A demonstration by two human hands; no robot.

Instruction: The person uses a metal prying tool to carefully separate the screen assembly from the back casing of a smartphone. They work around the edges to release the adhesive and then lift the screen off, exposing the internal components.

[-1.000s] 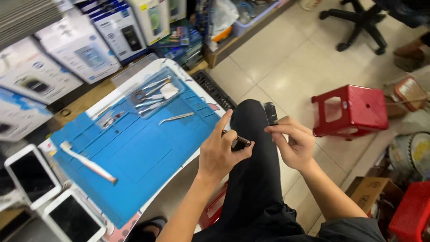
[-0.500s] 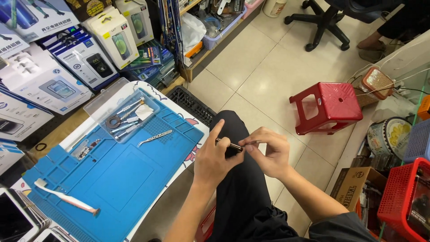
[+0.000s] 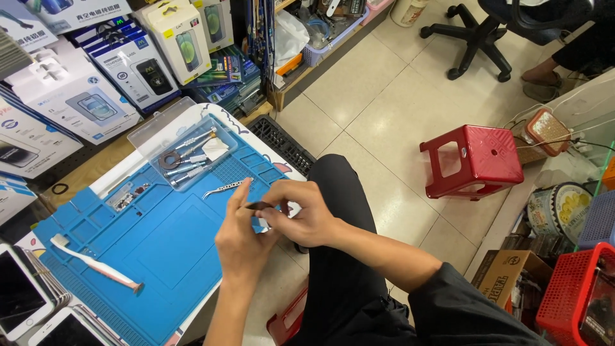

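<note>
**Small dark part in both hands, tools lying unused on the mat**

The left hand [image 3: 240, 240] and the right hand [image 3: 301, 214] meet over the near edge of the blue work mat [image 3: 160, 256], just above the person's knee; between their fingertips sits a small dark part [image 3: 259, 205], thin and flat, too small to tell what it is; both hands are closed to a fine pinch on it, the left with thumb and forefinger raised, the right curled around from the other side.

As a judgement, the work looks to be in its middle: the part is off the tabletop and being handled, not yet set down or fitted to anything; nothing on the mat shows an opened device waiting for it; the curved metal tweezers [image 3: 224, 188] lie apart from the hands, just beyond the left fingertips, untouched; the clear plastic tray [image 3: 182, 150] with its few metal tools and a dark ring sits farther back; the white toothbrush [image 3: 96, 264] lies on the mat's left side, well apart; white phones [image 3: 25, 298] rest at the mat's near-left corner; a red stool [image 3: 471, 160] stands on the tiled floor to the right.
</note>
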